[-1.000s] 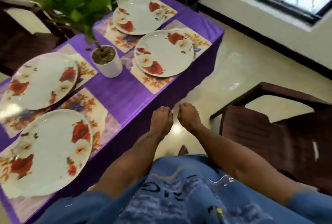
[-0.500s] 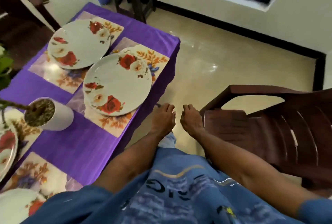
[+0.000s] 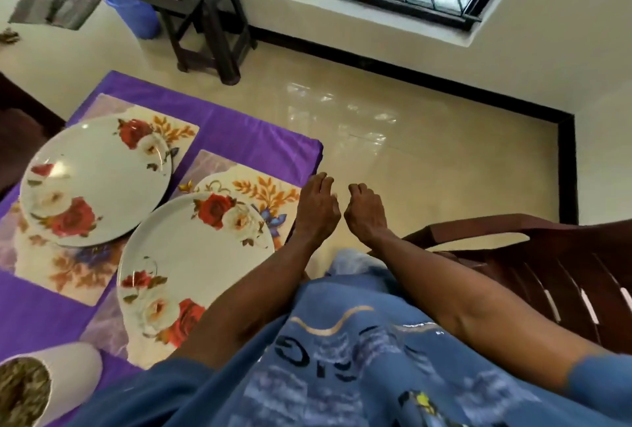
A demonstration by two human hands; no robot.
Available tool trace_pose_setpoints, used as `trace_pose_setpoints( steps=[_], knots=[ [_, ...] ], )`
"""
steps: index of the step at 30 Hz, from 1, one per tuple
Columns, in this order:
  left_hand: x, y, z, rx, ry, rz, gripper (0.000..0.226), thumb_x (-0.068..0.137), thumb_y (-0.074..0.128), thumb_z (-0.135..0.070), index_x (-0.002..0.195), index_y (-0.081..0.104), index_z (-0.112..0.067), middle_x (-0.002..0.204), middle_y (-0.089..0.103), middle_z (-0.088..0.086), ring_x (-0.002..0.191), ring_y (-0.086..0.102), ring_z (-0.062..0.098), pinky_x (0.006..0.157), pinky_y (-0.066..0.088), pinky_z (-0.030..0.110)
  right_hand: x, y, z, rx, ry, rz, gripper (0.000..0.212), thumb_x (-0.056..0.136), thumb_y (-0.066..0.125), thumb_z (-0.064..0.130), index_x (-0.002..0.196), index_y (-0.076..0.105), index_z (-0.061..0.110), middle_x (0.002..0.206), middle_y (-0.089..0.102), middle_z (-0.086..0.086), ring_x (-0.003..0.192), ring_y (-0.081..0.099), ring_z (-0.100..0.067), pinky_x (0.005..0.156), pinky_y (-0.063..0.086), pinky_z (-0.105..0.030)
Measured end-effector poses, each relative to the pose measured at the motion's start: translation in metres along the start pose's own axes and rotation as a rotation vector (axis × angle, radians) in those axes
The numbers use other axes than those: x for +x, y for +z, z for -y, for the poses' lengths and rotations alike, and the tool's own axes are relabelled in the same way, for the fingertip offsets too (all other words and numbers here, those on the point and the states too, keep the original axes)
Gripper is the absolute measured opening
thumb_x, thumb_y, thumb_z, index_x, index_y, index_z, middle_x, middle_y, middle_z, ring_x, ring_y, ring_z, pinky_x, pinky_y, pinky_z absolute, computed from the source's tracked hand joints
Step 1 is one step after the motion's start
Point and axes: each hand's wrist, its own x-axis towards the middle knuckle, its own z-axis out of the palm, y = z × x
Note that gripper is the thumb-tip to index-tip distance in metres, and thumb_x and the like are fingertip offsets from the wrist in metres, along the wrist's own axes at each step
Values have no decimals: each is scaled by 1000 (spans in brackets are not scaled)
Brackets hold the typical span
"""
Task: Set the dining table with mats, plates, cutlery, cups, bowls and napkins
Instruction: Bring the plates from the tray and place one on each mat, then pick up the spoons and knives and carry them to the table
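Both empty: left hand (image 3: 318, 207) fingers loosely spread, right hand (image 3: 365, 212) fingers curled, side by side off desk (image 3: 260, 142) corner; plates (image 3: 191, 262) at 9 o'clock.

Views: one, a head-worn wide-angle camera.
Position: above the person's chest, standing at the table (image 3: 239, 134) corner.
Direction: forward and steeply down, tilted toward the floor (image 3: 427, 153) and window wall.
Nearness: close over forearms and shirt; plates near, at left.
Distortion: straight edges bow toward the borders.
Shared field: none.
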Motion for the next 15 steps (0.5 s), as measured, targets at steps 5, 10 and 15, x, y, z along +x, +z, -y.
trace_pose_setpoints(
  steps=[5,10,15],
  knots=[
    [45,7,5,-17,14,48,35,89,58,-7,124,57,-2,133,55,18,128,47,33,110,35,41,52,-8,-15,-90,-5,31,40,85,50,6,125,55,7,122,60,-15,107,55,-33,92,39,-39],
    [107,22,12,-29,-72,78,36,90,52,-8,126,57,-2,140,51,18,135,41,32,115,28,38,121,-10,-23,-97,-16,59,34,88,53,14,122,57,11,124,61,-8,113,55,-28,95,37,-36],
    [176,52,16,3,-122,112,36,90,52,0,126,58,-2,139,52,18,133,43,31,112,33,37,197,-23,-39,-102,-91,136,40,86,50,9,126,53,10,128,58,-8,119,52,-27,99,33,-36]
  ],
)
